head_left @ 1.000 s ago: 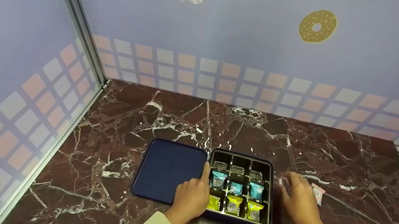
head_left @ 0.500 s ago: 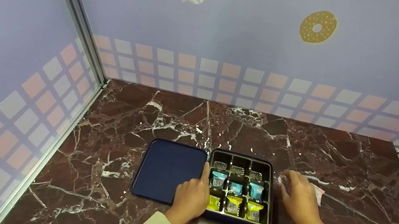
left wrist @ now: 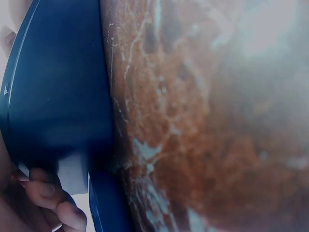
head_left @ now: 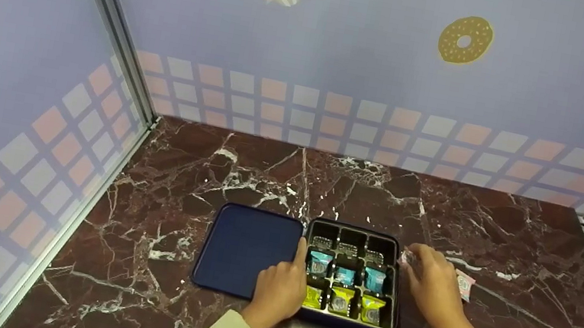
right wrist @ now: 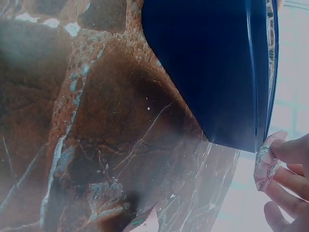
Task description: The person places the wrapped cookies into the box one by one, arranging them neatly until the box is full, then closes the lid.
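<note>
A dark blue tin (head_left: 342, 320) with a divided insert sits open in front of me. Its middle row holds blue-wrapped candies (head_left: 345, 276), and its front row yellow-wrapped ones (head_left: 341, 302). The back-row compartments show only their ribbed floors. My left hand (head_left: 279, 288) grips the tin's left wall, index finger laid along the rim; the left wrist view shows curled fingers (left wrist: 43, 191) against that side. Just off the tin's right rim, my right hand (head_left: 435, 288) pinches a pink-wrapped candy (right wrist: 265, 166) between thumb and fingers.
The tin's blue lid (head_left: 246, 252) lies flat directly left of it. A second pink-wrapped candy (head_left: 464, 284) lies on the marbled tabletop (head_left: 169, 316), right of my right hand. Printed panels (head_left: 313, 41) wall in the back and sides.
My right hand has shifted slightly left, bringing the pinched pink candy closer to the tin's right rim. The left hand, tin and lid have stayed put.
</note>
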Demonstrator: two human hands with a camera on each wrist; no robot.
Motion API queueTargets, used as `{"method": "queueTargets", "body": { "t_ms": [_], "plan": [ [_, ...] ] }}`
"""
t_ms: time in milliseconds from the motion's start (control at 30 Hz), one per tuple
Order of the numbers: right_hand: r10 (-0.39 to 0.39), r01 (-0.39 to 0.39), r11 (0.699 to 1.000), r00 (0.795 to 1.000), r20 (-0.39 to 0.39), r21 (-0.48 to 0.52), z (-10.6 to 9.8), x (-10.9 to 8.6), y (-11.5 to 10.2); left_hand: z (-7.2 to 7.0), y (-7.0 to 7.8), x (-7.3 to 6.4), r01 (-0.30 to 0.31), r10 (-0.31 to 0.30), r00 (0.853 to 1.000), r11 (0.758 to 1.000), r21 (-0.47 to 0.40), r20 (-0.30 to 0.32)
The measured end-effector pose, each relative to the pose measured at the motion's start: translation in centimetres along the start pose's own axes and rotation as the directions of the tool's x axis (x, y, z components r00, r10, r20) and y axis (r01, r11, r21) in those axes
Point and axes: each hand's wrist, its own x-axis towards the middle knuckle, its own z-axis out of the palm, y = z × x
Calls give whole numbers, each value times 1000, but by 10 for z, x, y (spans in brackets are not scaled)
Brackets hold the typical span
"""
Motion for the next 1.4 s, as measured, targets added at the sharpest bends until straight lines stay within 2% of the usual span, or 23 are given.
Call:
{"method": "queueTargets", "body": {
  "t_ms": [267, 433, 700, 933, 1200, 1400],
  "plan": [
    [27, -27, 1000, 999, 41, -9, -1, 5, -6, 0, 0, 1, 14, -14, 999, 1000, -17, 31],
    [7, -7, 1000, 999, 38, -14, 2, 9, -11, 0, -1, 1, 15, -14, 999, 1000, -16, 33],
    [-45, 46, 999, 998, 35, -19, 6, 15, -16, 0, -2, 1, -7, 7, 1000, 1000, -24, 4],
    [-73, 74, 997, 997, 34, -29, 12, 16, -19, 0, -2, -1, -33, 33, 998, 999, 3, -57],
    [-43, 46, 998, 996, 76, -38, 17, 17, -25, -1, -1, -1, -3, 4, 1000, 999, -41, 13],
    [-52, 56, 998, 994, 96, -36, 20, 18, -26, 0, -1, -1, 4, -2, 1000, 999, -52, 25]
  ]
}}
